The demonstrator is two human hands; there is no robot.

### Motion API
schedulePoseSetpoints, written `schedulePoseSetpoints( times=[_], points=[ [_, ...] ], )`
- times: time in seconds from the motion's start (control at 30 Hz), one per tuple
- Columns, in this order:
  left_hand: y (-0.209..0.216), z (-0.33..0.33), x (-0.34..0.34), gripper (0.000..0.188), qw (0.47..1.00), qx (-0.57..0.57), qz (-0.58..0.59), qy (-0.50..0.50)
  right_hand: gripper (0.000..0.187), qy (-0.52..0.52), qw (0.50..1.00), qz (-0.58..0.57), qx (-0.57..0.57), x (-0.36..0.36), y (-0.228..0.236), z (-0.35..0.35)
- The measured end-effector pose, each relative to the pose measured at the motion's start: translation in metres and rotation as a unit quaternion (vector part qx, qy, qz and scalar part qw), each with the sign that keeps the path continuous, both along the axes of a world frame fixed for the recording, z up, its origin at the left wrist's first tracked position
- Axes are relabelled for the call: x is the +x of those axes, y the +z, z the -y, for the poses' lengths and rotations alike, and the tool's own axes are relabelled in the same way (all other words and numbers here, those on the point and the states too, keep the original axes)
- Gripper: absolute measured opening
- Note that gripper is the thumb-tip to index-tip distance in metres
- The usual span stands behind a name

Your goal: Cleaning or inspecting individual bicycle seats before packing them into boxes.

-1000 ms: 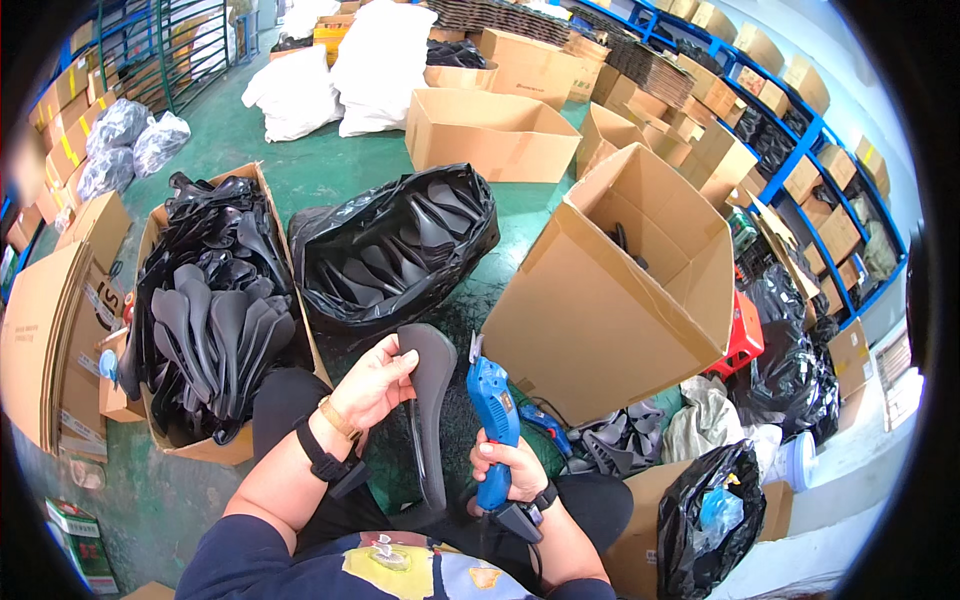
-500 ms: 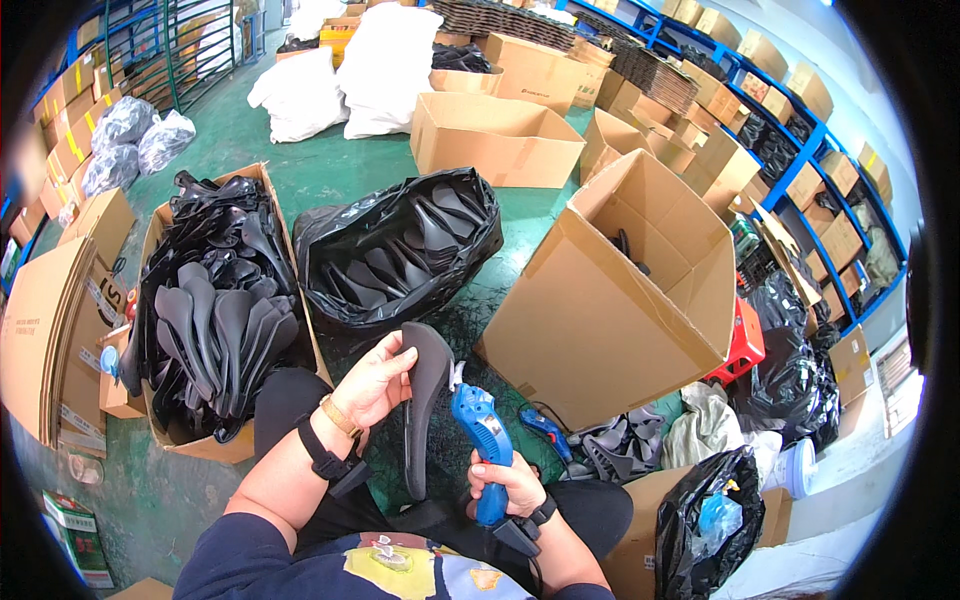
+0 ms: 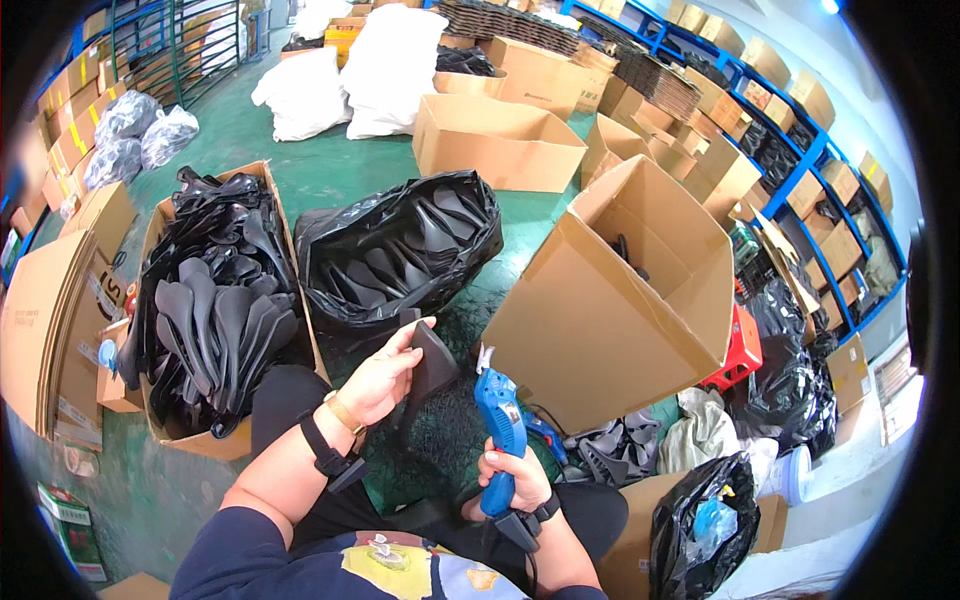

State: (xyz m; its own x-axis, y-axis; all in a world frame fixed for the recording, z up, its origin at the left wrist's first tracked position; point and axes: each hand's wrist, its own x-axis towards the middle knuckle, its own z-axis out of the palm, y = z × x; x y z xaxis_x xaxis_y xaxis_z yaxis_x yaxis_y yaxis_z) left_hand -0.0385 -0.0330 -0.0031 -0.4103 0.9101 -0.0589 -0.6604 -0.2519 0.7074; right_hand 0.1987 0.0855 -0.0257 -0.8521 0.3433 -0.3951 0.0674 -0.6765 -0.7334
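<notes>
My left hand (image 3: 378, 384) is closed on a black bike saddle (image 3: 433, 362), gripping it by the edge in front of my lap. The saddle is turned, so its wide end faces up and the narrow part hangs down, partly blurred. In my right hand (image 3: 520, 478) is a pair of blue electric scissors (image 3: 498, 412), its fingers wrapped round the handle. The metal blade tip points up, a little to the right of the saddle and apart from it. A black plastic bag (image 3: 335, 238) with several saddles lies just beyond my left hand.
A cardboard box (image 3: 228, 446) of black saddles stands at my left. To the right is a tall open carton (image 3: 560, 340). Grey-black pieces (image 3: 615, 448) and a second blue tool (image 3: 546, 436) lie beside it. A black bag (image 3: 690, 540) sits near right.
The saddle has tilted and turned in my left hand, its wide end now toward the scissors' side. My right hand with the scissors has shifted slightly right, away from the saddle.
</notes>
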Motion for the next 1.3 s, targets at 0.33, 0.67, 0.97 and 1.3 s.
schedulePoseSetpoints(
  times=[0.33,0.67,0.97,1.3],
  points=[
    [-0.021,-0.008,0.005,0.039,0.911,-0.114,-0.370,0.140,0.021,0.112,0.993,0.026,-0.016,0.003,-0.006,0.016],
    [-0.002,-0.003,0.014,0.041,0.902,-0.130,-0.398,0.099,0.018,0.140,0.988,0.040,-0.053,0.002,-0.009,0.017],
    [-0.005,-0.002,0.016,0.032,0.857,-0.096,-0.490,0.126,0.016,0.157,0.981,0.009,-0.113,-0.004,-0.012,0.015],
    [0.000,0.000,0.020,0.034,0.840,-0.059,-0.528,0.111,0.024,0.064,0.993,-0.043,-0.086,-0.013,-0.005,0.002]
  ],
)
